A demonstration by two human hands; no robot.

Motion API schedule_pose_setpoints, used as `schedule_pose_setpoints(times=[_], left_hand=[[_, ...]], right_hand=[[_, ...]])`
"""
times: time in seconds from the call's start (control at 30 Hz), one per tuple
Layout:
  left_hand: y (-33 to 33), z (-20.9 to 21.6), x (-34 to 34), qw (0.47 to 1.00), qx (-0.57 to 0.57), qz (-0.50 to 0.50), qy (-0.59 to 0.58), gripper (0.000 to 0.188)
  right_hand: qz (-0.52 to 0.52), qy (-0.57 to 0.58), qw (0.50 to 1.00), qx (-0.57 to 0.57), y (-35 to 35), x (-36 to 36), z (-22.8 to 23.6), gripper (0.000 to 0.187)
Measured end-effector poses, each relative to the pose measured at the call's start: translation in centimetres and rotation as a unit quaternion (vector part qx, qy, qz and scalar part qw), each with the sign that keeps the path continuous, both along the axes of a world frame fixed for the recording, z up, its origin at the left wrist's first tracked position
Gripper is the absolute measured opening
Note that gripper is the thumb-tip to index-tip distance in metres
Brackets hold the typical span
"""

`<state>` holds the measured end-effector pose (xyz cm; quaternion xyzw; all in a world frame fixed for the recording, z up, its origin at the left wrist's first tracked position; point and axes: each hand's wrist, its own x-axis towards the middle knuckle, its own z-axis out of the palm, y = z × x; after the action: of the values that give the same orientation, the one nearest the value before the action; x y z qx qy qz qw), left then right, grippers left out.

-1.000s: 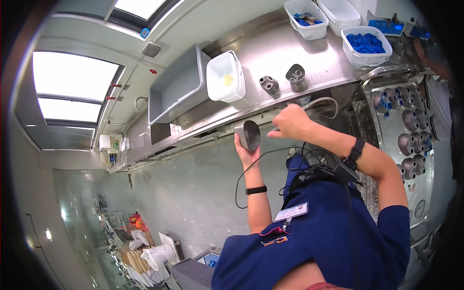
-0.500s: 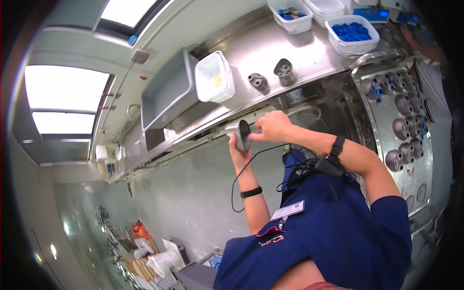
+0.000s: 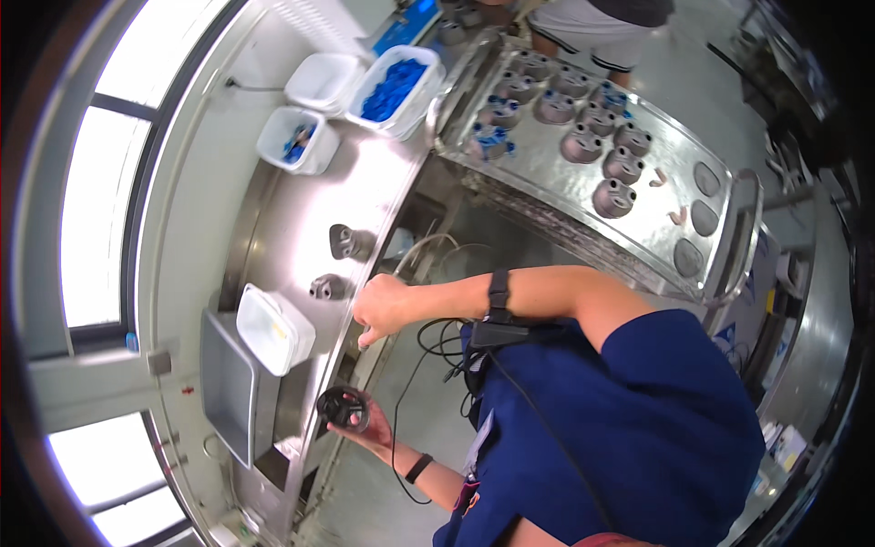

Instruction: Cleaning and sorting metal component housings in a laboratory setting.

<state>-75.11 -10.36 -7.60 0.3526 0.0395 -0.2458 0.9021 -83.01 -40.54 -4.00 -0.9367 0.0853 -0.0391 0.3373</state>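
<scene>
Two hands are in view, and only one of them is loaded. My left hand (image 3: 365, 428) grasps a dark round part (image 3: 344, 407), a disc with holes through it, held just off the front edge of the steel bench (image 3: 292, 228), below the white lidded tub (image 3: 274, 329) and the grey tray (image 3: 228, 387). My right hand (image 3: 383, 308) is loosely curled with nothing in it, the fingers bent down over the bench edge, near the closer of two grey metal castings (image 3: 326, 287) that stand on the bench; the other casting (image 3: 346, 242) sits a little further along.

I judge this to be a handling step: the round part is already picked up, while the right hand is between grips beside the castings. If the free hand goes for the nearer casting, it needs to open wide and come over the top, since the piece looks squat and heavy.

Further along the bench are white tubs of blue pieces (image 3: 394, 87), and beyond them a steel cart (image 3: 656, 237) carrying many more castings. Another person stands at the far end of it.
</scene>
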Motion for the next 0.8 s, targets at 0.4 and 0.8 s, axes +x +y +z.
schedule_pose_setpoints(times=[0.4,0.8], left_hand=[[-8.3,-2.8,3.1,0.982,0.079,-0.163,-0.045,0.076],[-18.1,0.7,2.1,0.416,0.442,-0.337,-0.72,0.085]], right_hand=[[-0.168,-0.03,0.983,0.066,-5.1,-6.7,-0.6,0.047],[-0.21,0.003,0.978,0.009,-8.3,-12.8,-1.7,0.05]])
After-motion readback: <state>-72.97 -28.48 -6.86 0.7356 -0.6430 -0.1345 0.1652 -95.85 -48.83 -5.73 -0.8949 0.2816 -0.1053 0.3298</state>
